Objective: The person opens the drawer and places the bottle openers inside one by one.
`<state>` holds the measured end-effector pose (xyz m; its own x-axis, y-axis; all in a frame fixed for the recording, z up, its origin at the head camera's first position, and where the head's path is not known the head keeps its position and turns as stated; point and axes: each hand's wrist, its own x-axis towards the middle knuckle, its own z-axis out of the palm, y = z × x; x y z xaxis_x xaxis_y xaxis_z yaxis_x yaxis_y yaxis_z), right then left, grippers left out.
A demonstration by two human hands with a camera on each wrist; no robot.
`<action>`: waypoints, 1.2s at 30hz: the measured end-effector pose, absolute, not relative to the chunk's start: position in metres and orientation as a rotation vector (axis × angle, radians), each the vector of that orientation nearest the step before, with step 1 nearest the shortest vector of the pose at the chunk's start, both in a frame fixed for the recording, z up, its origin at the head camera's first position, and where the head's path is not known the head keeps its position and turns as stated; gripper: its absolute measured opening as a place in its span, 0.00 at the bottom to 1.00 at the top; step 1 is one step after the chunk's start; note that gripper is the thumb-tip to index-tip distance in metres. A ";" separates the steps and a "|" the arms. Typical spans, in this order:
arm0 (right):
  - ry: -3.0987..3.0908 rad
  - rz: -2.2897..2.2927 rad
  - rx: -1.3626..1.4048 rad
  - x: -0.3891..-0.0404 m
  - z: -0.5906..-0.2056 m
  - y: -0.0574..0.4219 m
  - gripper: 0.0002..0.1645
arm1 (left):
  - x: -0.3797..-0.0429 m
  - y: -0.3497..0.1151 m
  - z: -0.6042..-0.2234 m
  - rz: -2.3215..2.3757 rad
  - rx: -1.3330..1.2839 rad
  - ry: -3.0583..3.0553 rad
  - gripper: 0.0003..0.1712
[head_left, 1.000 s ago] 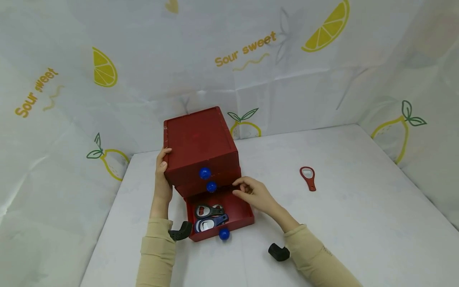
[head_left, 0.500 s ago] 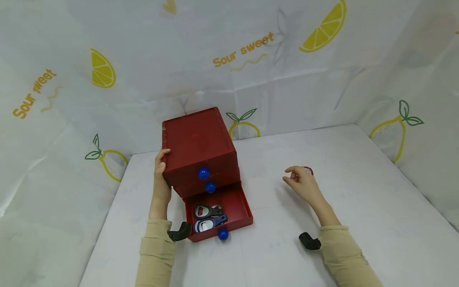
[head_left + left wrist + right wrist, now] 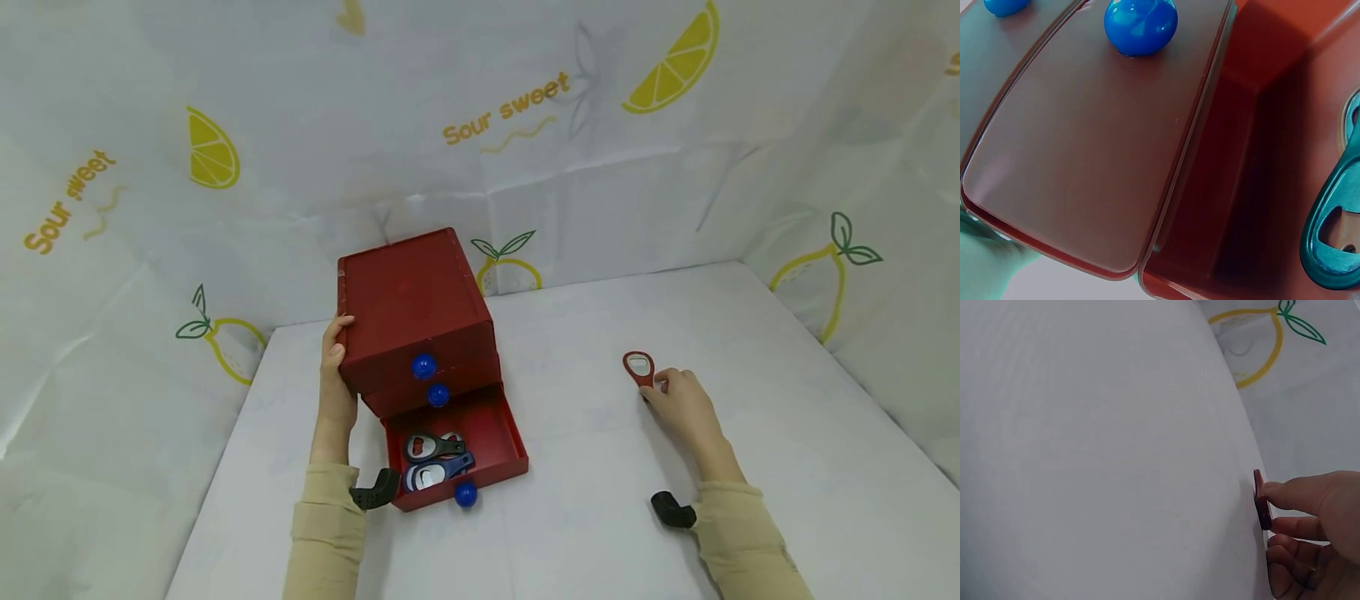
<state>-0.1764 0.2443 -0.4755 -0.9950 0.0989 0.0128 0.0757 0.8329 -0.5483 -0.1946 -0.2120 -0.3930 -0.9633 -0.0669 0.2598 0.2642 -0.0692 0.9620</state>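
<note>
My left hand (image 3: 337, 379) grips the left side of a red drawer cabinet (image 3: 408, 287), fingertips bent over its top edge. The cabinet's bottom drawer (image 3: 491, 442) is pulled out; several bottle openers, among them a dark green one (image 3: 423, 447) and a blue one (image 3: 441, 468), lie in its left part. In the left wrist view a bottle opener (image 3: 1332, 250) shows inside the drawer. On the right of the table, my right hand (image 3: 684, 408) pinches the handle of a red bottle opener (image 3: 638, 367) between thumb and finger. That opener (image 3: 1262, 503) appears edge-on in the right wrist view.
Blue ball knobs stand out on the drawer fronts, such as the bottom knob (image 3: 466, 494). A white cloth backdrop (image 3: 300, 167) with lemon prints rises behind and beside the white table (image 3: 570, 500). Black wrist mounts (image 3: 672, 510) jut from both sleeves.
My right hand has moved right, from beside the open drawer to the red bottle opener, and now pinches its handle. My left hand stays on the cabinet.
</note>
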 end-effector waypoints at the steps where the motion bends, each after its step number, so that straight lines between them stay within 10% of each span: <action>1: -2.965 0.882 -0.135 -0.176 -0.477 0.245 0.25 | -0.194 -0.212 -0.393 -2.132 -0.221 -1.974 0.25; 36: -2.985 1.299 -0.003 -0.158 -0.437 0.200 0.17 | -0.197 -0.213 -0.395 -2.119 -0.208 -1.983 0.25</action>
